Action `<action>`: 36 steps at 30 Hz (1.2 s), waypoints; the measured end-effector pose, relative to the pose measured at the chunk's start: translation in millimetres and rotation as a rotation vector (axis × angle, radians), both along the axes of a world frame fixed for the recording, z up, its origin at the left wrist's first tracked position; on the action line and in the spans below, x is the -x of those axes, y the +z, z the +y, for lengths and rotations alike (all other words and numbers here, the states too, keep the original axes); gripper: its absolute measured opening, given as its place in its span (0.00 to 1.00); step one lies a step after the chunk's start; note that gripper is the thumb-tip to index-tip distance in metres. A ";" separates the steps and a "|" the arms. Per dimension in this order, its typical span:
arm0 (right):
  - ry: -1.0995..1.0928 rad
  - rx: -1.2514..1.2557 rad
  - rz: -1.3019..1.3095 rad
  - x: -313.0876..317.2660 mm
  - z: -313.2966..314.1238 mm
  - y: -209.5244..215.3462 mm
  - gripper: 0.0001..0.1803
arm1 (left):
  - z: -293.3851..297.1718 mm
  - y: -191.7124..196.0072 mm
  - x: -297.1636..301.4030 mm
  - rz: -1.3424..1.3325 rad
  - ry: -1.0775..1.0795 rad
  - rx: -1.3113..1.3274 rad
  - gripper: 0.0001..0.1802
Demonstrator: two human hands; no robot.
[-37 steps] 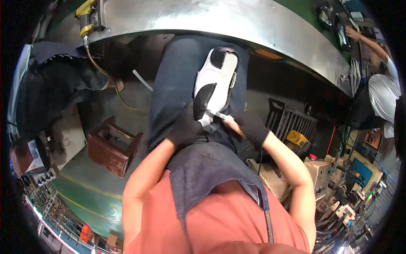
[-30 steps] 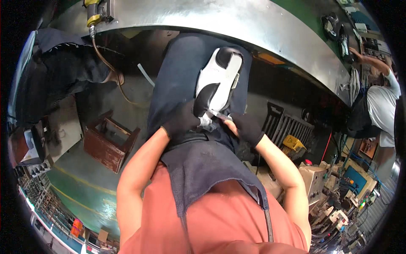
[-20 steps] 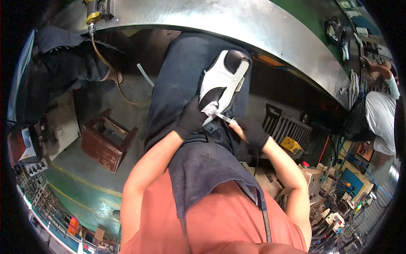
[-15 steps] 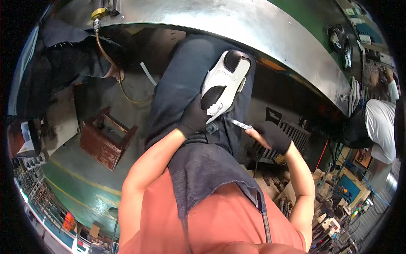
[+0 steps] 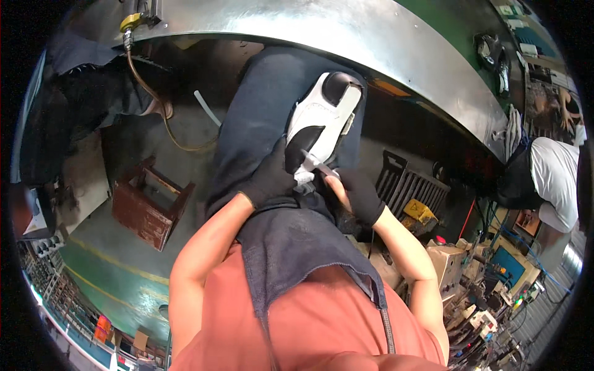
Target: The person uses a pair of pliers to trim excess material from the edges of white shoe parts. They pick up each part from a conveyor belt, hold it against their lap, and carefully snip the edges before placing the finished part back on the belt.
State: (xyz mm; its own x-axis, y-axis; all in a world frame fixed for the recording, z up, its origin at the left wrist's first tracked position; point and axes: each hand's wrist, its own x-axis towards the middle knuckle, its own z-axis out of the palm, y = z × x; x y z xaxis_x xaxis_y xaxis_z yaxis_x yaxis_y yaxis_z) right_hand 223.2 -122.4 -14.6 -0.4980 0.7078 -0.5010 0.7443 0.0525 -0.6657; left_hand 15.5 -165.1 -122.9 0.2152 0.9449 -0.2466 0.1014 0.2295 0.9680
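Note:
A white shoe (image 5: 337,114) with black panels lies lengthwise across my lap on my dark trousers. My left hand (image 5: 272,176), in a dark fingerless glove, is closed on the shoe's near end at its left side. My right hand (image 5: 357,193), gloved the same way, grips a slim grey metal hand tool (image 5: 323,166); its exact kind is unclear. The tool's tip lies over the near end of the shoe, beside the black panel. Whether it touches the surface cannot be made out. A crumpled white bit (image 5: 304,177) shows at that end, between my hands.
A metal-topped bench (image 5: 297,21) crosses ahead of my knees. A brown wooden stool (image 5: 145,207) stands on the floor at left, near a hose (image 5: 168,123). At right are a slatted dark chair (image 5: 421,188) and a yellow object (image 5: 419,212). Other people sit at both sides.
My right hand has moved left, bringing the tool from beside the shoe to over its near end. My left hand still grips the shoe. The whole view has shifted slightly.

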 end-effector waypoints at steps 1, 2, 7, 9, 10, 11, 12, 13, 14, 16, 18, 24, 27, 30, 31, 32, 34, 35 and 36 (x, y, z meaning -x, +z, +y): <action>-0.002 0.076 -0.037 -3.8 0.4 1.8 0.14 | -1.5 -5.3 0.3 0.017 -0.012 -0.008 0.49; 0.041 -0.005 0.027 -6.7 0.3 7.3 0.14 | 1.9 8.7 0.7 0.101 0.023 -0.083 0.50; -0.143 -0.027 0.130 1.5 -30.8 -8.4 0.14 | 2.9 47.8 3.3 0.250 0.013 0.070 0.54; -0.254 -0.037 0.231 4.7 -32.6 -12.5 0.17 | 2.7 53.9 7.2 0.336 -0.021 0.073 0.53; -0.270 -0.098 0.328 3.4 -40.1 -6.7 0.18 | 3.3 57.3 9.6 0.380 -0.037 0.075 0.53; -0.303 -0.085 0.342 3.7 -45.8 -12.8 0.19 | 1.5 60.7 14.8 0.409 -0.062 0.068 0.52; -0.338 -0.077 0.354 5.0 -50.5 -17.3 0.19 | 2.2 67.1 20.9 0.436 -0.089 0.057 0.50; -0.384 -0.002 0.281 1.7 -55.8 -39.8 0.19 | 1.9 77.2 31.6 0.483 -0.131 0.025 0.49; -0.425 0.060 0.215 1.7 -57.6 -52.6 0.19 | 6.7 92.3 44.1 0.534 -0.166 -0.021 0.47; -0.424 -0.098 0.324 5.9 -52.6 -30.5 0.20 | 21.7 141.7 79.0 0.574 -0.233 -0.033 0.43; -0.418 -0.172 0.351 -7.9 -58.4 -12.1 0.21 | 30.1 167.7 115.9 0.349 -0.160 -0.039 0.39; -0.678 0.192 0.375 -13.0 -56.5 2.1 0.26 | 103.9 169.9 37.3 -0.024 0.119 -0.198 0.37; -0.737 0.334 0.385 -15.8 -47.8 15.1 0.27 | 97.4 125.0 -2.0 0.212 0.066 -0.123 0.39; -0.620 0.380 0.361 -25.7 -35.9 23.0 0.27 | 74.3 69.7 11.6 0.287 0.131 -0.367 0.31; -0.544 0.329 0.325 -32.7 -31.5 17.2 0.28 | 66.4 65.0 24.2 0.224 0.118 -0.261 0.29; -0.532 0.273 0.321 -35.5 -26.2 8.8 0.28 | 59.9 61.8 38.9 0.159 0.103 -0.159 0.26; -0.505 0.172 0.305 -38.7 -18.2 -6.2 0.29 | 52.3 65.9 44.0 0.238 0.065 -0.046 0.22; -0.523 0.167 0.312 -30.1 -7.6 -2.6 0.29 | 51.2 71.1 41.5 0.385 0.053 -0.046 0.20; -0.553 0.147 0.343 -23.8 1.4 -5.7 0.29 | 54.9 76.2 38.3 0.525 0.040 -0.058 0.19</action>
